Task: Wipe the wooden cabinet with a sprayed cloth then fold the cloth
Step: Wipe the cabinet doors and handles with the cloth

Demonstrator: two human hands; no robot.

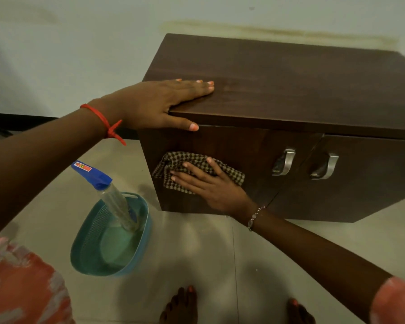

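A low dark wooden cabinet [290, 90] stands on the floor against the wall. My left hand [154, 104] lies flat on its top at the front left corner, thumb hooked over the front edge, holding nothing. My right hand [208, 181] presses a brown-and-cream checked cloth [192, 161] flat against the left door of the cabinet front, fingers spread over it. The cloth is crumpled and partly hidden under my palm.
A teal plastic basket [84, 253] sits on the floor left of the cabinet, with a clear spray bottle with a blue head [96, 176] leaning in it. Two metal door handles [284, 162] project from the cabinet front. My bare feet [180, 305] are at the bottom edge.
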